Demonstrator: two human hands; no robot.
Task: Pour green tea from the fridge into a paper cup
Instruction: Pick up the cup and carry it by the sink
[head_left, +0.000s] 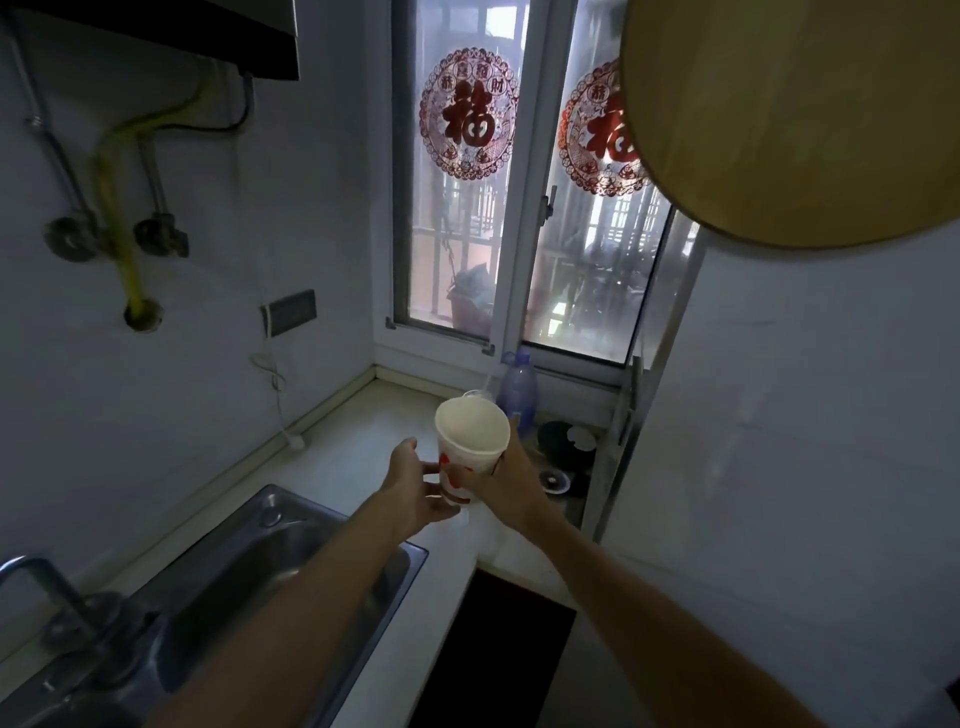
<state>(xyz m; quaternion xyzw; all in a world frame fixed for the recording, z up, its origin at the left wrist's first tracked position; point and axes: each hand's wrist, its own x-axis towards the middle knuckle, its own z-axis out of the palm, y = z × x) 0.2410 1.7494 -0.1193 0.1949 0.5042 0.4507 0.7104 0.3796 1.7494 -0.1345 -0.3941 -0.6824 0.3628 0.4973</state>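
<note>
Left arm: bare, stretched forward from lower left.
Left hand (415, 483): thumb raised, fingers fairly straight, touching the lower wall of a white paper cup with red print (470, 452).
Right arm: bare, reaching from lower right.
Right hand (511, 480): grips the cup's right side.

The paper cup (470, 452) is held above the counter (353, 457), right hand (506, 480) wrapped round its right side, left hand (415, 488) against its left. Just behind the grip stands a bottle (517, 389), and behind that the window (467, 208). Left of the grip and nearer lies the sink (249, 561), set in the counter, with the faucet (31, 577) at its near-left end. Right of the grip, round items (566, 441) lie lower down.
</note>
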